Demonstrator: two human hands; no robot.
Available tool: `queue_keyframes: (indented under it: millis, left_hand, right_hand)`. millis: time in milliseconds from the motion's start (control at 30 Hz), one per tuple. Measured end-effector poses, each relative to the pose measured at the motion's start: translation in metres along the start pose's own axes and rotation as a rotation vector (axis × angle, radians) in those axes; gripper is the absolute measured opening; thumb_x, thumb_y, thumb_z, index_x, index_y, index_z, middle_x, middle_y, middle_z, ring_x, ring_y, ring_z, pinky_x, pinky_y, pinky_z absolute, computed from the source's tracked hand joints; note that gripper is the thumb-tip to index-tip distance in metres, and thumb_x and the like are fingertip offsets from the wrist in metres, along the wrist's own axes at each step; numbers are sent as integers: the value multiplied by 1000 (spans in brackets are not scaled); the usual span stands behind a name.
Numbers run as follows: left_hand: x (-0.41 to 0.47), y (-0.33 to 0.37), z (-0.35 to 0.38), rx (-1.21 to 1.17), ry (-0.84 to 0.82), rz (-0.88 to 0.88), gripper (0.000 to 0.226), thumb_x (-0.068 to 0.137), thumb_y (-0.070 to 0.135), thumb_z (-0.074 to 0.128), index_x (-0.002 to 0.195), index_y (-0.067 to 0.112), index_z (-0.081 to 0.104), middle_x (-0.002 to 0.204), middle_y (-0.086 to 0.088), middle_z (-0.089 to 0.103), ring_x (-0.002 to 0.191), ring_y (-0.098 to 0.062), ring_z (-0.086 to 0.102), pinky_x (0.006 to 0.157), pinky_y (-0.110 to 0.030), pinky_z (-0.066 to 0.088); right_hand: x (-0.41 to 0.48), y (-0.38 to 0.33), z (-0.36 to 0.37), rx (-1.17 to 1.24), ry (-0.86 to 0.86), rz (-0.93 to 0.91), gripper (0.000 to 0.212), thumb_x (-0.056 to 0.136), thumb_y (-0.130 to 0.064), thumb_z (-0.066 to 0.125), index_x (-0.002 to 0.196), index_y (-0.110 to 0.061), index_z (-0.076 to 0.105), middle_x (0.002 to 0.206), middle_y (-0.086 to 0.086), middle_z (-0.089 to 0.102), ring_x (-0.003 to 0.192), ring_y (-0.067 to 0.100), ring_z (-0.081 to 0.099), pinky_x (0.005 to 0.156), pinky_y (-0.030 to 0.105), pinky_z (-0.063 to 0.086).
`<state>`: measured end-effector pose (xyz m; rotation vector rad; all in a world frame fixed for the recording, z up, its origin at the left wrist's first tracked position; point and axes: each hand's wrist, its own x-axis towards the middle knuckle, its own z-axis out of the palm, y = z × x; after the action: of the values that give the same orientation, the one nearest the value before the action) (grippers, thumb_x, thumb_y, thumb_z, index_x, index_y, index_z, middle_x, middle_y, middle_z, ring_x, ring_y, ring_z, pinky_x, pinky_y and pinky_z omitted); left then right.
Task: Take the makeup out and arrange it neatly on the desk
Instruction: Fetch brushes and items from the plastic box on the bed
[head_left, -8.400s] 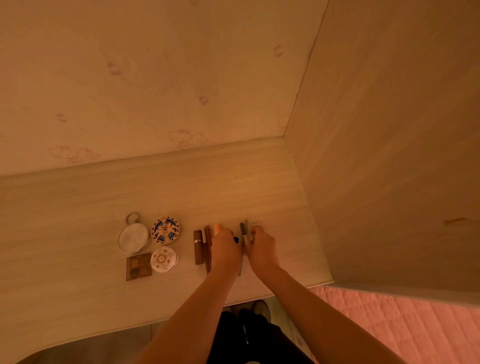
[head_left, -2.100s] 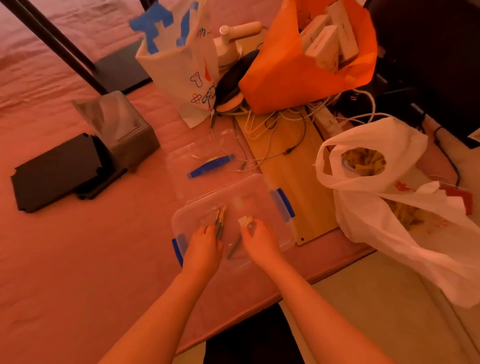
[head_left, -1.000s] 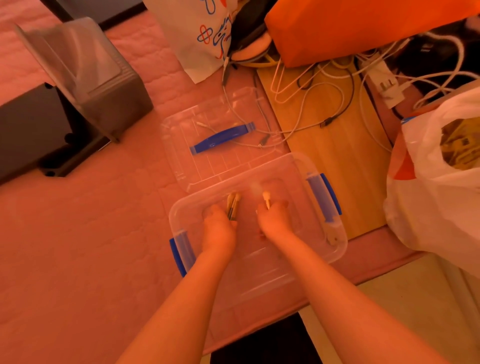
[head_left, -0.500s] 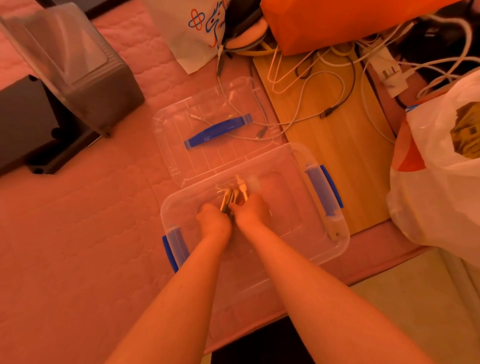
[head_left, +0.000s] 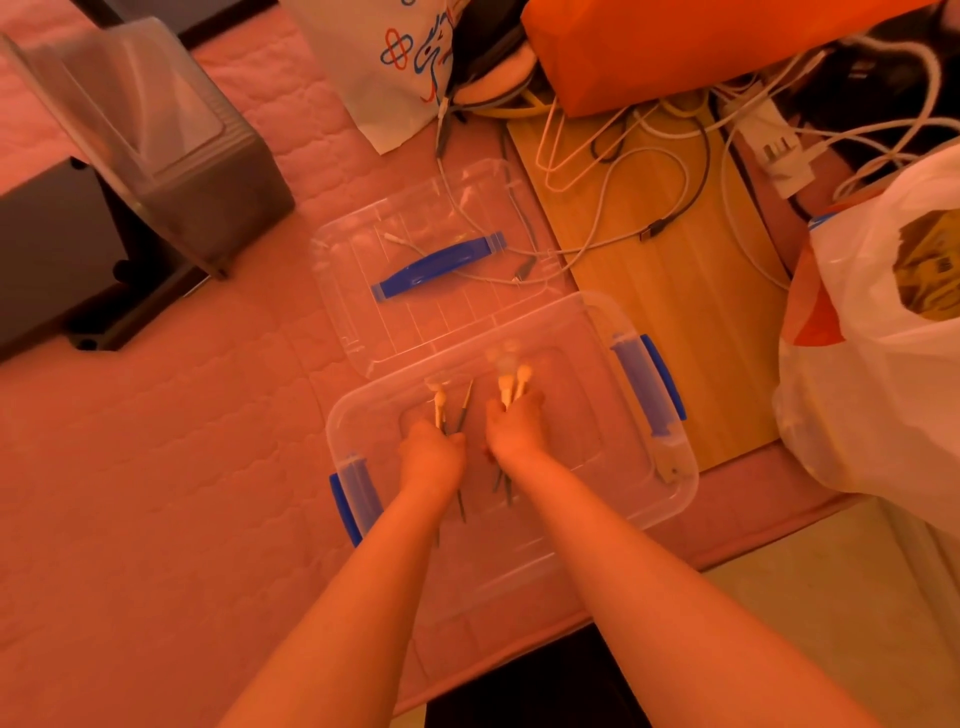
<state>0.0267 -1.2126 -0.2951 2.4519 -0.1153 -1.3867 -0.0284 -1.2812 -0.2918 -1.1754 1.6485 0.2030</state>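
Inside the clear plastic blue-latched box (head_left: 688, 486), the left hand (head_left: 431, 458) gripped what looked like thin dark makeup pencils (head_left: 463, 406), the right hand (head_left: 515, 435) clutching pale-tipped slim brushes (head_left: 507, 387).

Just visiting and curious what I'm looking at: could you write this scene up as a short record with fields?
Place: pink quilted bedding
Container: clear box, open, blue latches on its ends
Lid: off, flat beyond the box
Left hand: inside the box, grips slim makeup tools
Right hand: inside the box, grips white-tipped applicators
Nearby: wooden board with cables, white plastic bag
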Motion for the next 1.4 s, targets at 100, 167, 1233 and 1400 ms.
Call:
queue_keyframes:
  millis: [100, 167, 1233, 1400]
  left_hand:
    - [-4, -5, -2, -52, -10, -5, 24, 91, 12, 48, 108, -2, 57, 84, -16, 63, 66, -26, 56, 47, -27, 35]
    - [-8, -7, -2, -84, -29, -13, 19, 90, 9, 47, 100, -1, 59, 71, -12, 56, 56, -21, 49, 44, -25, 32]
    - [-175, 33, -58, -750, -24, 16, 18, 99, 6, 42, 108, 9, 57, 75, -8, 56, 56, -16, 55, 55, -27, 50]
    - [-233, 31, -68, -820, -2, 36, 18, 98, 12, 46, 106, 15, 62, 77, -9, 58, 55, -14, 48, 54, -26, 42]
  right_hand:
    - [-1, -1, 8, -79, -33, -15, 39, 94, -30, 51, 122, -3, 48, 121, 19, 59, 110, 36, 56, 86, 38, 44]
    - [-2, 0, 14, -105, -45, -13, 35, 91, -31, 57, 114, -5, 55, 115, 16, 63, 105, 34, 59, 79, 36, 46]
    - [-129, -34, -119, -30, -497, -124, 13, 95, -19, 52, 89, -13, 62, 76, 6, 54, 55, 10, 46, 45, 20, 38]
    - [-186, -39, -145, -81, -571, -146, 22, 97, -25, 49, 114, -16, 59, 90, 1, 64, 85, 15, 62, 70, 29, 52]
